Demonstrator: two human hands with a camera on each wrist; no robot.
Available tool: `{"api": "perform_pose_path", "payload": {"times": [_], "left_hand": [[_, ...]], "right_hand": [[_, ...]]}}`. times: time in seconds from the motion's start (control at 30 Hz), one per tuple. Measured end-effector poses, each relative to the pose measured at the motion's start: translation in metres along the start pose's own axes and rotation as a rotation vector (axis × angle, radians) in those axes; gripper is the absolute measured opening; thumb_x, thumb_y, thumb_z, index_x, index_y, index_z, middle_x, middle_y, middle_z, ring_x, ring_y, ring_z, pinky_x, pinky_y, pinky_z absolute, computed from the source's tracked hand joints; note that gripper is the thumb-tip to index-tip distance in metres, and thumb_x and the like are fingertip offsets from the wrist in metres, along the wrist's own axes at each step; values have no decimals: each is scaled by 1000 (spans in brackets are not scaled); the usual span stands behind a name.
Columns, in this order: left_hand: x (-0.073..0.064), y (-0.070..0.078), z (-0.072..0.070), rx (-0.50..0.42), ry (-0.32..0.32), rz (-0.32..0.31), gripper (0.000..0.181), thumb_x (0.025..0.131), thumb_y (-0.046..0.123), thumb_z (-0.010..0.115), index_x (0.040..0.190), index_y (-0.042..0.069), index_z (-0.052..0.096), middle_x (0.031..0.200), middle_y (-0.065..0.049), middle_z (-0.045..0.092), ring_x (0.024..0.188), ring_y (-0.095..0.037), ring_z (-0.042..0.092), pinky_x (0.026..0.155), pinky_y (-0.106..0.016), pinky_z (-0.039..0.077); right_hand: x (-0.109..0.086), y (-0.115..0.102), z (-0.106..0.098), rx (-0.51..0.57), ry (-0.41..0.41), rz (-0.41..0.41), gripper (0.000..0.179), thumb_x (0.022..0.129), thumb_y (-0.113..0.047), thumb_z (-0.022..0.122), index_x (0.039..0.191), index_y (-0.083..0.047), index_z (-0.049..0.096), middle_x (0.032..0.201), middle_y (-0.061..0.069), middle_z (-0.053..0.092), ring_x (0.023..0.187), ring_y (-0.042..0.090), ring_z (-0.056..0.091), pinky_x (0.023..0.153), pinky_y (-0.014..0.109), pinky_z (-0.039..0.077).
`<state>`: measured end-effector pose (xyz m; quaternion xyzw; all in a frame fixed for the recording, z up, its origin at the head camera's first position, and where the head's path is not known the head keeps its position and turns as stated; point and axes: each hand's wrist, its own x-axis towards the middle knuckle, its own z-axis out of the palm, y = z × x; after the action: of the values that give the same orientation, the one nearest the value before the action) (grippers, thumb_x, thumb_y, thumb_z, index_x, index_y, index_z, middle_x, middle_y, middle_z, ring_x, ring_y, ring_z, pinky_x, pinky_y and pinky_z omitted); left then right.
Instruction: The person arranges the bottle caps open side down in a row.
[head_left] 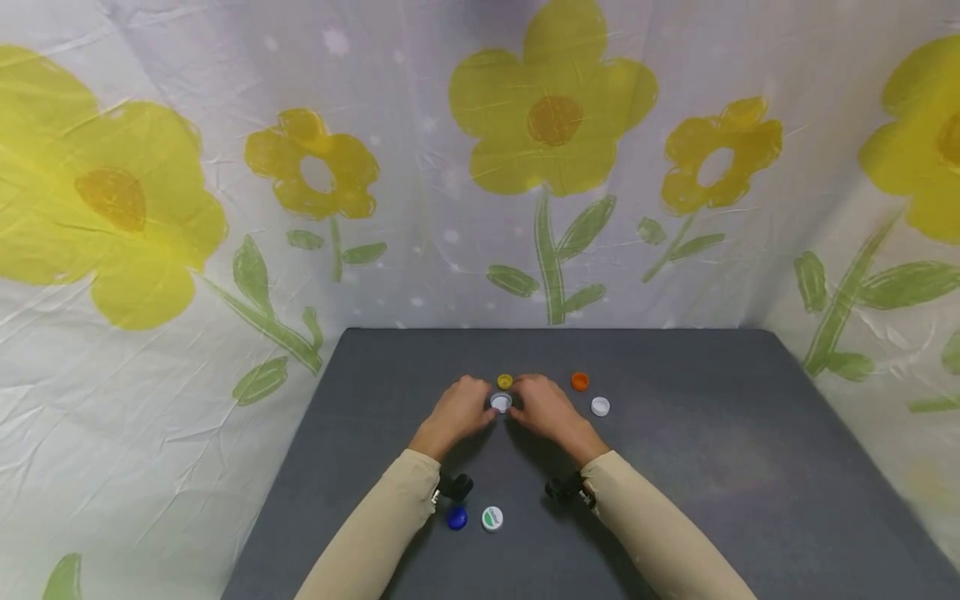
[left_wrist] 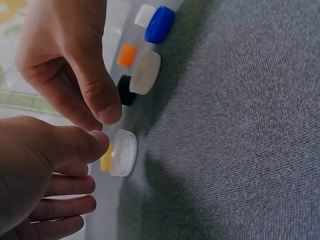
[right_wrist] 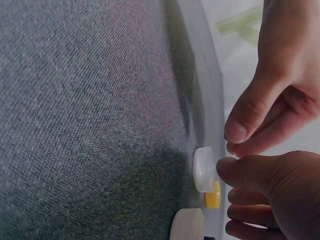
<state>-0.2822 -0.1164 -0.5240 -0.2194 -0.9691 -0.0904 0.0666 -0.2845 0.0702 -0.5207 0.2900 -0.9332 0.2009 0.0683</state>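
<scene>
My left hand [head_left: 461,406] and my right hand [head_left: 546,406] flank a clear ribbed lid [head_left: 501,403] on the dark table. A yellow cap [head_left: 505,382] is just behind it. In the left wrist view the fingers of my left hand [left_wrist: 40,160] are loosely bent. There my right hand [left_wrist: 72,60] points down, thumb close to its fingers. Both thumbs hover near each other above the clear lid [left_wrist: 124,152], apart from it. No object shows between the fingers in either wrist view. The right wrist view also has the clear lid [right_wrist: 203,169] below the hands.
An orange cap [head_left: 580,381] and a white cap [head_left: 600,407] lie right of the hands. Nearer the body are a blue cap [head_left: 457,517] and a white cap with green print [head_left: 492,518]. A dark cap [left_wrist: 126,90] shows in the left wrist view. Behind the table hangs a flowered curtain [head_left: 420,250].
</scene>
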Motion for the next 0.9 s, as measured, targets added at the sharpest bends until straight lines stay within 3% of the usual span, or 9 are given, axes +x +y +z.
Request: {"api": "perform_pose_path", "payload": {"times": [0.37, 0.7, 0.9], "left_hand": [[12, 0, 13, -12, -83, -62, 19, 83, 27, 82, 87, 11, 73, 86, -7, 72, 76, -23, 68, 68, -44, 54], [9, -3, 23, -74, -19, -59, 10, 84, 23, 81, 83, 16, 73, 82, -3, 72, 73, -19, 66, 64, -41, 52], [5, -2, 21, -144, 11, -54, 9, 84, 23, 82, 88, 17, 76, 84, 0, 73, 76, -18, 66, 67, -40, 52]], "right_hand": [[7, 4, 11, -75, -25, 45, 17, 78, -19, 85, 81, -10, 71, 90, 8, 70, 87, 32, 67, 76, 49, 54], [8, 6, 19, -104, -45, 87, 16, 81, -21, 84, 84, -11, 72, 86, 7, 69, 86, 32, 66, 77, 49, 54], [3, 2, 12, -50, 1, 43, 15, 80, -15, 84, 89, -7, 74, 91, 7, 71, 90, 33, 67, 81, 50, 54]]}}
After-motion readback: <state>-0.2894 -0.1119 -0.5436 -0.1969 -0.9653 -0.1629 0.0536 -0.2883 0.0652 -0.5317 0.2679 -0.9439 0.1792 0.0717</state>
